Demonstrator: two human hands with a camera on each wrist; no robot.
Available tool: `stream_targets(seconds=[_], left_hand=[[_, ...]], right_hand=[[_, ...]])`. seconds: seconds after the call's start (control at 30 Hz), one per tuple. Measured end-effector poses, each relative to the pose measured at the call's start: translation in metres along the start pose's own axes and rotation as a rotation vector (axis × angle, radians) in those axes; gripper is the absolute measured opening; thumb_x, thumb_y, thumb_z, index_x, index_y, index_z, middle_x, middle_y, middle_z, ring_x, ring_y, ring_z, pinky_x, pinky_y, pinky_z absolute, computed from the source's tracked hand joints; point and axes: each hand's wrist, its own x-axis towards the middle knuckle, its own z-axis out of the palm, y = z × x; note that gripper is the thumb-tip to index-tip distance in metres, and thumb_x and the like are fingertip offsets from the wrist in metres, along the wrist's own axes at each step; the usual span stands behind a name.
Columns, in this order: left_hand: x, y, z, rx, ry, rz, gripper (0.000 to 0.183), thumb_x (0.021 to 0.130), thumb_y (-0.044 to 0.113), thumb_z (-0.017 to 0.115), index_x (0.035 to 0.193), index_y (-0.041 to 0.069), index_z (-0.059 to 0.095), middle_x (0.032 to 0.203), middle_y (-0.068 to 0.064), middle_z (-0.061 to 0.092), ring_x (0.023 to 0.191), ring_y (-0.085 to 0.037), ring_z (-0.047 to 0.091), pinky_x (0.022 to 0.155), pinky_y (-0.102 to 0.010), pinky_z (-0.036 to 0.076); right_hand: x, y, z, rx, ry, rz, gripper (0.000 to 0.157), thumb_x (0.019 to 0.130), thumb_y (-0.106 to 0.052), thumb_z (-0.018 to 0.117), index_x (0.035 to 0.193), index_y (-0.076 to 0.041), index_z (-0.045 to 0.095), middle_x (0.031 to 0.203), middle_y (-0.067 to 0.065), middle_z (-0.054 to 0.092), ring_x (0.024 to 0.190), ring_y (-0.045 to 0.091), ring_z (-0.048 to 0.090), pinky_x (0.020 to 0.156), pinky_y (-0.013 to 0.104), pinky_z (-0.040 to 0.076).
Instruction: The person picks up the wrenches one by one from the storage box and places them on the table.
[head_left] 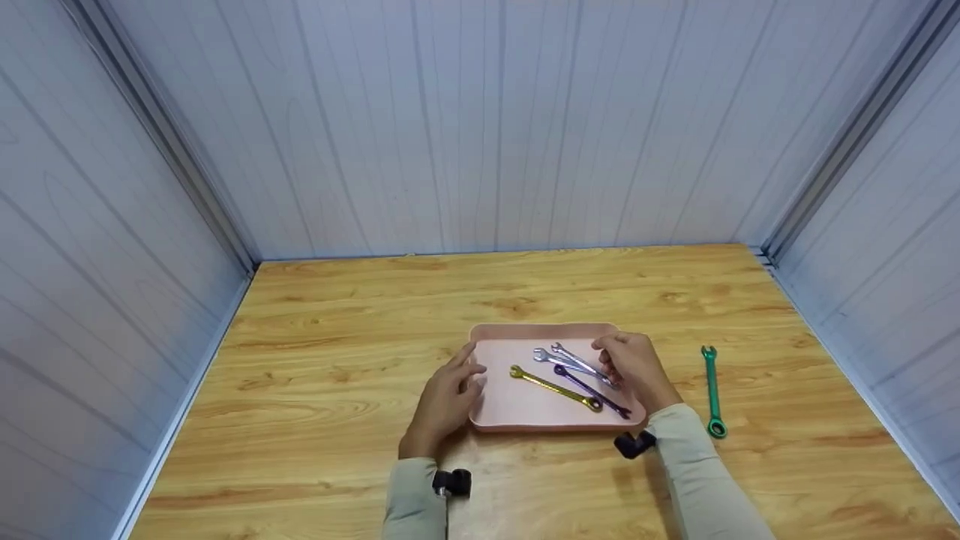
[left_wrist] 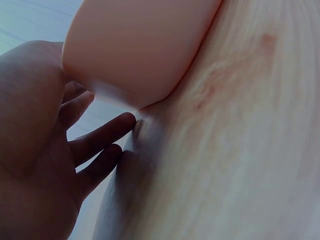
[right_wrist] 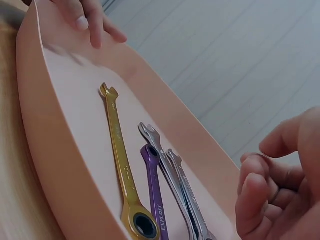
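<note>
A pink tray (head_left: 517,405) holds a gold wrench (head_left: 555,386), a purple wrench (head_left: 589,390) and two silver wrenches (head_left: 551,358) that lie close together. My left hand (head_left: 442,397) holds the tray's left side. In the right wrist view some of its fingertips (right_wrist: 96,40) hang inside over the rim, while the left wrist view shows two more fingers (left_wrist: 107,137) outside by the lower corner. Over the tray's right end is my right hand (right_wrist: 287,175), fingers loosely curled with nothing between them, near the ends of the silver wrenches.
A green wrench (head_left: 712,390) lies on the wooden table (head_left: 322,375), right of the tray and beside my right forearm. Pale panel walls (head_left: 480,135) stand behind the table and along both sides. Small black devices (head_left: 451,482) sit on both wrists.
</note>
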Motion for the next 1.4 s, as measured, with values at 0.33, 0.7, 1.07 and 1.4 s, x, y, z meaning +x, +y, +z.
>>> stream_targets(seconds=[0.33, 0.7, 1.07, 1.4], left_hand=[[0.002, 0.001, 0.001, -0.014, 0.002, -0.018, 0.023, 0.097, 0.017, 0.063, 0.117, 0.008, 0.074, 0.156, -0.003, 0.043, 0.138, -0.031, 0.044, 0.112, -0.049, 0.036], [0.001, 0.0, -0.001, -0.022, -0.001, -0.019, 0.023, 0.097, 0.015, 0.063, 0.117, 0.009, 0.073, 0.156, -0.003, 0.042, 0.138, -0.031, 0.043, 0.112, -0.05, 0.036], [0.001, -0.001, -0.001, -0.028, -0.011, -0.018, 0.025, 0.098, 0.016, 0.062, 0.119, 0.009, 0.073, 0.156, -0.002, 0.042, 0.139, -0.03, 0.043, 0.112, -0.05, 0.036], [0.0, 0.0, -0.001, -0.031, 0.001, -0.006, 0.024, 0.097, 0.014, 0.062, 0.117, 0.008, 0.073, 0.156, -0.005, 0.043, 0.138, -0.031, 0.045, 0.111, -0.051, 0.036]], right_hand=[[0.009, -0.007, 0.004, -0.154, -0.067, -0.006, 0.026, 0.094, -0.016, 0.062, 0.098, 0.009, 0.067, 0.067, 0.006, 0.061, 0.053, 0.011, 0.053, 0.048, 0.023, 0.046], [0.01, -0.006, 0.008, -0.197, -0.074, 0.074, 0.016, 0.093, -0.007, 0.06, 0.095, 0.007, 0.068, 0.073, 0.01, 0.064, 0.057, 0.013, 0.057, 0.05, 0.023, 0.049], [0.014, -0.006, 0.002, -0.191, -0.139, 0.13, 0.018, 0.096, -0.003, 0.058, 0.093, 0.01, 0.069, 0.067, 0.007, 0.062, 0.054, 0.011, 0.057, 0.049, 0.021, 0.05], [0.013, -0.005, 0.008, -0.318, -0.174, 0.086, 0.016, 0.087, 0.002, 0.059, 0.073, 0.006, 0.064, 0.056, 0.004, 0.056, 0.046, 0.011, 0.053, 0.042, 0.022, 0.045]])
